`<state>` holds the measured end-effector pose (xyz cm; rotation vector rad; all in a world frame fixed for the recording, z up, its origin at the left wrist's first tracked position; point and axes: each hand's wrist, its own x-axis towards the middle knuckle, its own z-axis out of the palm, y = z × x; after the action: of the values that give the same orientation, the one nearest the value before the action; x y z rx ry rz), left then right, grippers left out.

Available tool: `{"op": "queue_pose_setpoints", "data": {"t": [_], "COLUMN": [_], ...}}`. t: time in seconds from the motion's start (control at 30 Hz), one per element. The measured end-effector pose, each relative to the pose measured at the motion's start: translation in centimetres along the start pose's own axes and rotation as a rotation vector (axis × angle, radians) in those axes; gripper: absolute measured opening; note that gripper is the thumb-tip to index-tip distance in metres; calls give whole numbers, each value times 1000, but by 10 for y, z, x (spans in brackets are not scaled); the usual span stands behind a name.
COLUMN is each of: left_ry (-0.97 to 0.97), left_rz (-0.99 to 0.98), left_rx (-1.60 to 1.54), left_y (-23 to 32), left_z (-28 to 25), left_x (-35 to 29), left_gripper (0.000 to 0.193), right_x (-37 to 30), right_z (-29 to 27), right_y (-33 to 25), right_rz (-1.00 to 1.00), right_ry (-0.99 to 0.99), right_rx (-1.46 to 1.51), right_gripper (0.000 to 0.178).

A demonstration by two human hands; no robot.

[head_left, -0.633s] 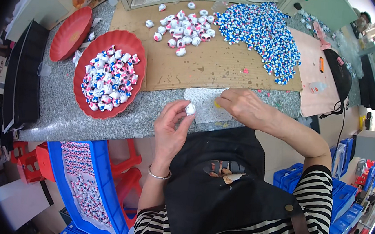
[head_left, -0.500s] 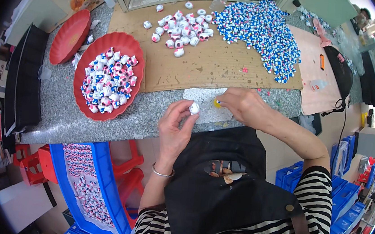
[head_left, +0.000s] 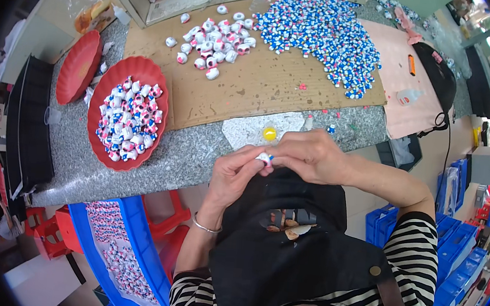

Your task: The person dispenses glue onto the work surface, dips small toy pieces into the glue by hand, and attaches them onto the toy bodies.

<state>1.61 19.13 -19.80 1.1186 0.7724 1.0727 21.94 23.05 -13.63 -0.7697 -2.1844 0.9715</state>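
Observation:
My left hand (head_left: 234,174) is closed, its thumb and fingers pinching a small white figurine head (head_left: 263,157) with a touch of pink. Against that figurine, the fingers of my right hand (head_left: 313,155) press a small blue piece (head_left: 271,158), mostly hidden by the fingertips. Both hands meet above the bench's front edge, before the black apron. Just beyond them, a small round dish of yellow stuff (head_left: 269,133) rests on a pale speckled sheet (head_left: 238,127). A single blue piece (head_left: 331,129) lies behind my right wrist.
On the cardboard (head_left: 227,95) lie a cluster of white and pink figurine heads (head_left: 214,42) and a wide heap of small blue pieces (head_left: 321,33). At left stands a red scalloped bowl (head_left: 163,107) of joined figurines, beside another red bowl (head_left: 79,69). A blue crate (head_left: 143,232) sits below the bench.
My right hand has left the yellow dish and come to my left hand with the blue piece. Both hands are now together, lower and nearer the apron. The view has shifted slightly.

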Motion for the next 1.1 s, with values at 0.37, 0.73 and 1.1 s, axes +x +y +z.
{"op": "queue_pose_setpoints", "data": {"t": [0.37,0.73,1.1], "left_ry": [359,464,346], "left_rz": [123,430,59], "left_rx": [439,1278,-8], "left_y": [59,60,20], "left_z": [-54,-64,-62], "left_x": [-3,71,93], "left_gripper": [20,13,25], "right_x": [-4,-6,-9], "right_z": [-27,-96,-68], "right_y": [62,118,92], "right_rz": [116,220,301], "right_ry": [258,-75,97], "right_rx": [-241,-962,-662], "right_gripper": [18,14,7]}}
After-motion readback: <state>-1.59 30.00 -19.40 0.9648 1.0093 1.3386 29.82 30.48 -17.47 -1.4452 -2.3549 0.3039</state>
